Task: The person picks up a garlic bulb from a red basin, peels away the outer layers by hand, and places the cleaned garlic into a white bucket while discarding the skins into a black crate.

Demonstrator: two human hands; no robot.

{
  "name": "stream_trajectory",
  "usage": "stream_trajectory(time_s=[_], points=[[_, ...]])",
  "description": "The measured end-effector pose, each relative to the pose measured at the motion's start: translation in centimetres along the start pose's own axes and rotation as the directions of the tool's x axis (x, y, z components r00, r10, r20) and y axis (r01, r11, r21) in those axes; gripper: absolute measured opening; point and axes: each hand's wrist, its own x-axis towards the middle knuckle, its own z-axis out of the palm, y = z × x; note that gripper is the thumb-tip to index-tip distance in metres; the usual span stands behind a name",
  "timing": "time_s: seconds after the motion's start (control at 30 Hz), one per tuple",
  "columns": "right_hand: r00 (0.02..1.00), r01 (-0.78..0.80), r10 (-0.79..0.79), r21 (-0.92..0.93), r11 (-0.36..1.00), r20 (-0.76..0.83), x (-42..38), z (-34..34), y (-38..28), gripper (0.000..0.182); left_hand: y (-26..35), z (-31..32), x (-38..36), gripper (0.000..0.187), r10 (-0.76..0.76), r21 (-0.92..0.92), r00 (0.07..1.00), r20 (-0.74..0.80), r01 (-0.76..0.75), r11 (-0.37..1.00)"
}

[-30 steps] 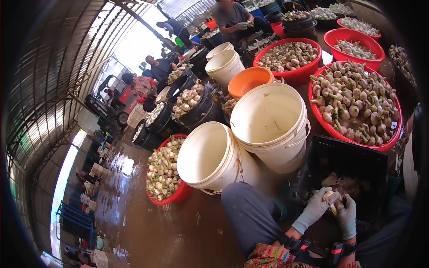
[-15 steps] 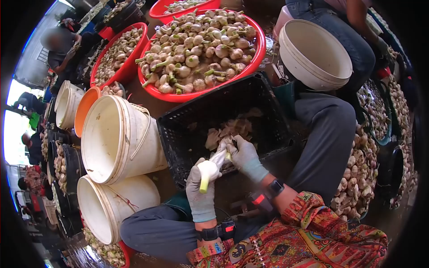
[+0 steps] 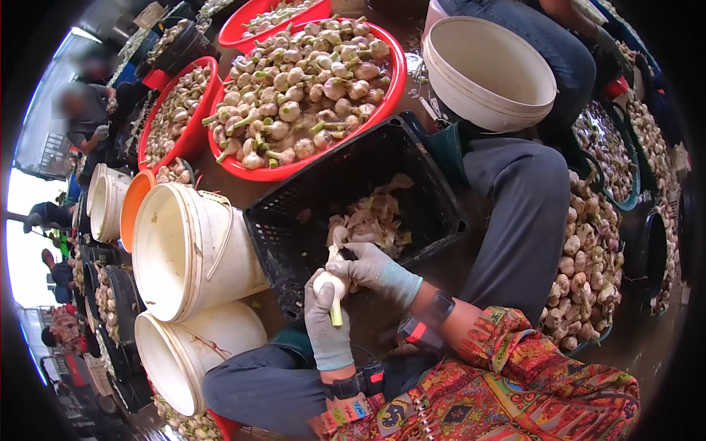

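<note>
My left hand (image 3: 328,323), in a grey glove, is closed around a garlic bulb (image 3: 329,285). The bulb is white and peeled, its cut green stem pointing down toward me. My right hand (image 3: 375,270), also gloved, is at the bulb's far end, fingers closed on a small black tool (image 3: 347,253) whose working part is hidden. Pale skin hangs beyond the fingertips. Both hands are above the near side of a black plastic crate (image 3: 294,213), where loose garlic peelings (image 3: 379,220) lie in a heap.
A red tub (image 3: 401,70) full of unpeeled garlic stands beyond the crate. White buckets (image 3: 239,250) lie tipped at the left, and another white bucket (image 3: 489,73) is at the upper right. Heaped garlic bulbs (image 3: 585,272) lie right of my knee. Another person's leg (image 3: 548,44) is close by.
My right hand has moved left and slightly down along the bulb, and the black tool shows more clearly. More of the peelings are visible. The whole view has shifted slightly.
</note>
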Motion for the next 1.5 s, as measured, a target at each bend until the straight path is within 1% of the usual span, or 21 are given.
stream_trajectory(time_s=[0.07,0.13,0.17,0.3,0.33,0.43,0.57,0.63,0.67,0.73,0.83,0.93,1.0,1.07,1.17,1.23,1.27,1.33,1.4,1.47,1.5], points=[[0.989,0.101,-0.118,-0.166,0.981,-0.094,1.0,-1.0,1.2,0.036,-0.1,0.3,0.1,0.04,-0.051,-0.21,0.997,0.062,0.063,0.976],[0.909,-0.105,-0.271,-0.804,0.586,-0.317,1.7,-2.3,0.9,0.039,0.1,0.8,0.4,0.041,-0.08,-0.403,0.987,0.136,0.129,0.906],[0.926,-0.233,-0.182,-0.878,0.418,-0.332,1.5,-3.1,0.7,0.037,0.3,1.4,1.0,0.041,-0.067,-0.5,0.993,0.1,0.108,0.859],[0.947,0.156,-0.296,-0.627,0.763,-0.124,-1.3,-1.5,-1.0,0.033,-1.1,0.1,1.9,0.039,-0.074,-0.522,0.997,0.0,0.063,0.851],[0.975,0.122,-0.213,-0.662,0.739,-0.059,-2.4,-0.5,-2.3,0.035,-1.5,-0.3,1.8,0.038,-0.078,-0.476,0.997,0.001,0.069,0.877],[0.924,0.167,-0.38,-0.854,0.493,-0.039,-2.5,1.2,-1.0,0.027,-1.8,0.0,1.5,0.038,-0.031,-0.36,0.999,-0.043,0.014,0.933],[0.903,0.135,-0.419,-0.867,0.479,-0.091,-1.9,1.6,-0.5,0.021,-1.4,0.6,1.0,0.038,0.02,-0.284,0.998,-0.061,-0.037,0.958],[0.921,0.074,-0.313,-0.682,0.728,-0.234,-0.7,0.8,-0.8,0.018,-1.5,0.8,1.0,0.038,0.013,-0.291,0.999,-0.036,-0.023,0.956],[0.954,-0.007,-0.111,-0.392,0.92,-0.277,-0.6,0.2,-1.1,0.016,-1.7,0.8,1.3,0.039,0.012,-0.369,1.0,-0.007,-0.013,0.929],[0.969,0.113,-0.17,-0.291,0.95,-0.178,-0.8,-0.4,-1.2,0.02,-1.8,0.8,1.6,0.039,0.009,-0.45,1.0,0.023,0.002,0.893],[0.923,0.217,-0.383,-0.763,0.609,-0.043,-1.4,0.5,-0.5,0.026,-1.9,0.8,1.7,0.04,0.022,-0.299,0.997,-0.076,-0.044,0.953],[0.915,0.145,-0.385,-0.788,0.599,-0.124,-1.3,1.2,-0.3,0.024,-2.4,0.6,1.5,0.043,0.061,-0.164,0.992,-0.11,-0.079,0.983],[0.929,0.049,-0.282,-0.673,0.738,-0.242,0.1,0.5,0.2,0.023,-2.4,0.6,1.5,0.046,0.016,-0.275,0.999,-0.043,-0.027,0.961],[0.965,-0.04,0.005,-0.125,0.991,-0.264,0.2,-0.3,0.3,0.026,-2.0,0.6,1.8,0.049,-0.013,-0.385,0.999,0.04,0.027,0.923],[0.944,0.103,-0.193,-0.318,0.942,-0.266,0.2,-1.4,0.5,0.024,-0.7,0.0,2.0,0.052,-0.197,-0.301,0.979,0.061,0.206,0.931],[0.924,0.154,-0.353,-0.696,0.701,-0.151,-0.4,-1.0,-0.7,0.024,-0.5,-0.1,1.7,0.049,-0.24,-0.005,0.971,-0.008,0.24,0.971],[0.928,0.146,-0.34,-0.693,0.706,-0.151,-0.2,-1.0,-0.2,0.024,-1.2,-0.9,1.9,0.047,-0.255,0.113,0.967,0.007,0.252,0.961],[0.96,0.105,-0.157,-0.219,0.97,-0.233,1.1,-1.5,0.7,0.017,-2.2,-2.3,1.8,0.045,-0.32,-0.01,0.947,0.007,0.32,0.947],[0.927,0.22,-0.162,0.14,0.966,-0.34,1.6,-3.1,0.0,0.016,-2.5,-3.2,2.0,0.044,-0.379,-0.127,0.925,0.033,0.38,0.916],[0.922,0.089,0.069,0.384,0.919,-0.38,-0.1,-4.3,-3.3,0.014,-2.5,-3.8,2.1,0.042,-0.376,-0.323,0.922,0.091,0.384,0.865],[0.815,0.14,0.116,0.386,0.912,-0.568,1.0,-5.2,-1.6,0.011,-2.9,-4.1,2.1,0.04,-0.356,-0.38,0.93,0.094,0.364,0.851]])
